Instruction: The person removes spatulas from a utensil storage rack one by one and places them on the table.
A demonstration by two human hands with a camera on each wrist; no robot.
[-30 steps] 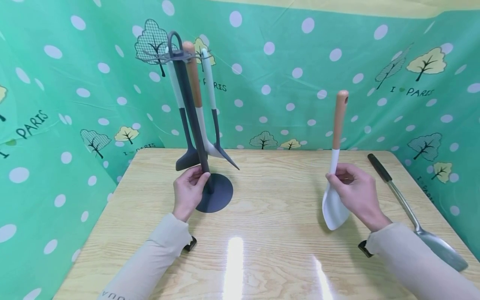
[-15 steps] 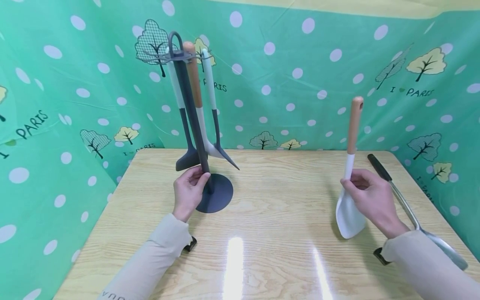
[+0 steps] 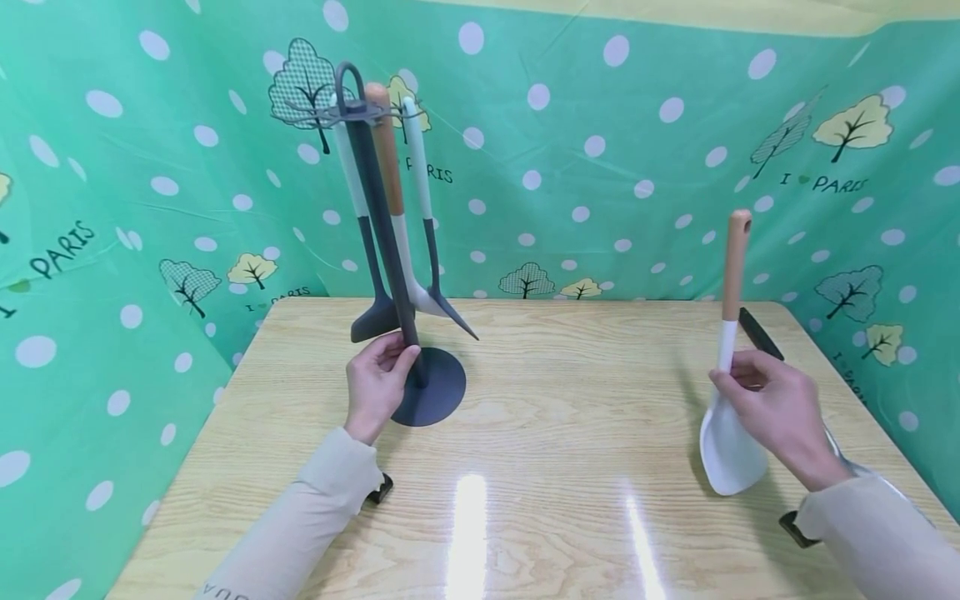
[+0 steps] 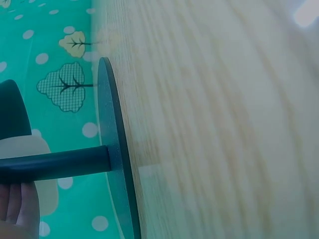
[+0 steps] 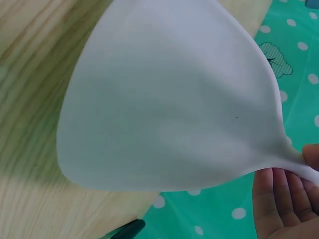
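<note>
Meanwhile the left hand (image 3: 377, 379) grips the pole of the dark grey round-based utensil stand (image 3: 408, 333) on the pale wooden table (image 3: 540, 433), while the right hand (image 3: 776, 408) pinches a white silicone spatula with a wooden handle (image 3: 727, 400) upright, its blade seemingly just above the tabletop.

Light wood-grain counter (image 3: 540, 467), glossy top, two bright streaks of reflected light near the front edge. Corners rounded at the back.

On it, left of centre: dark grey utensil stand (image 3: 420, 367) with round flat base (image 3: 438, 392) resting flat on the counter and an upright pole (image 3: 382, 217). Utensils hang from the top of the stand, clear of the surface.

Far right, along the counter's right edge: stainless steel turner with black handle (image 3: 759, 333), lying flat, handle toward the back; most of its length is hidden.
</note>
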